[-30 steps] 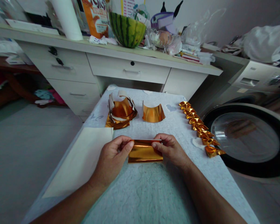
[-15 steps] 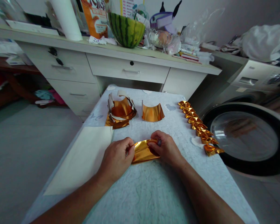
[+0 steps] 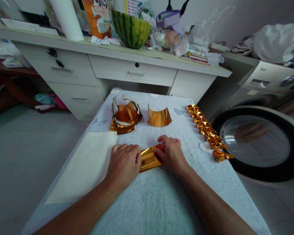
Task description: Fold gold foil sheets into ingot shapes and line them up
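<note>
Over the cloth-covered counter [image 3: 147, 202], the left hand [image 3: 124, 163] and right hand [image 3: 172, 155] are holding opposite ends of a gold foil sheet [image 3: 149, 159], while folded gold pieces [image 3: 205, 129] are lying along the right edge.

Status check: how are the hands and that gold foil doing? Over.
Left hand, right hand: each holding one end of the gold foil. Shiny face showing. Pale paper left of left hand.

Print on the orange bag [image 3: 99, 20] and poster [image 3: 132, 7] is illegible.
</note>
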Demonstrator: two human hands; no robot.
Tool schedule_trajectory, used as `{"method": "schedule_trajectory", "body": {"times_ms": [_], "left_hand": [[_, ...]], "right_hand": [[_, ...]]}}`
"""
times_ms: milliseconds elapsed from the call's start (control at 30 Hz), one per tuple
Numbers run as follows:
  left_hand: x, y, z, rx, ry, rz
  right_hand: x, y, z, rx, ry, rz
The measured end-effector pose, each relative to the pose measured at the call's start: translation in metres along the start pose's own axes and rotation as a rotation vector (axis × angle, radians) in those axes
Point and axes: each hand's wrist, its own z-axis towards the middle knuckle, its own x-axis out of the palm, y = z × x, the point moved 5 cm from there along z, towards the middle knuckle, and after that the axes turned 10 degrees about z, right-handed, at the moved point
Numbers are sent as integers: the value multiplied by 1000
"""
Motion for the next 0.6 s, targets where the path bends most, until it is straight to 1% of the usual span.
{"method": "schedule_trajectory", "body": {"times_ms": [367,433,533,600], "left_hand": [[3,-2,-1,-12,14,44],[2,-2,-2,-26,-13,45],[0,-2,-3,-56,-86,38],[0,-3,-3,-20,-100,28]], "right_hand": [[-2,5,-1,28,-2,-101],[-2,5,-1,22,-13,-113],[-2,4,-2,21,-23,-131],[-2,3,-2,29,-25,-141]]}}
